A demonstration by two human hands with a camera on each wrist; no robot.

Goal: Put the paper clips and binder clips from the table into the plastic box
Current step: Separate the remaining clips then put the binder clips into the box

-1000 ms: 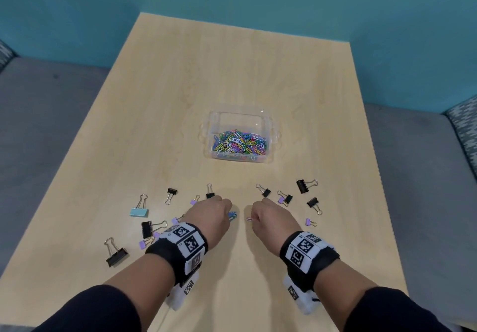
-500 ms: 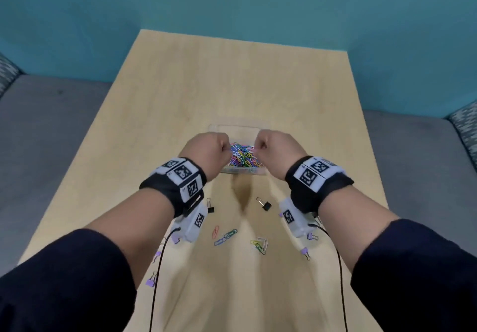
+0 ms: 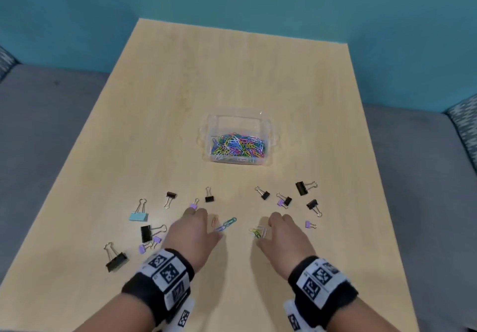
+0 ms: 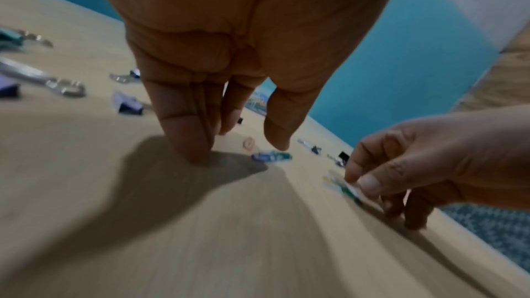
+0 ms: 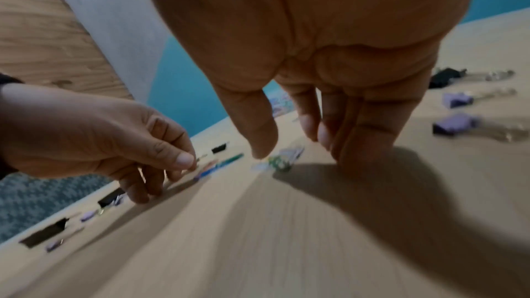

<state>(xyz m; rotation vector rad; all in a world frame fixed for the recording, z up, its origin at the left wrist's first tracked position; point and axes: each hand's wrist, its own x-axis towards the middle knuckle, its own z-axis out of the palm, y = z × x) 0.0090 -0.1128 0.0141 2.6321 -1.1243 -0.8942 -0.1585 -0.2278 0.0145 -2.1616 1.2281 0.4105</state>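
Low over the table (image 3: 154, 104), both forearms reach fwd, palms down, hands side by side and apart. Wristbands (image 3: 165, 277) carry black-and-white square marker patterns; no readable writing.

L hand (image 3: 192, 231): fingers pointing down, loosely extended, tips (image 4: 198, 151) on the wood; thumb just beside blue-green paper clips (image 3: 227, 224), an orange clip (image 3: 214, 221) near. Holds nothing.

R hand (image 3: 284, 233): fingers extended down, thumb and index narrow, closing over small yellow-green clip pile (image 3: 256, 231); whether it grips yet, can't tell, views blurred.

Binder clips (image 3: 139, 215) scattered left of L hand, more (image 3: 302, 188) right of and beyond R hand. Plastic box (image 3: 204, 135), full of coloured clips, well beyond both hands.
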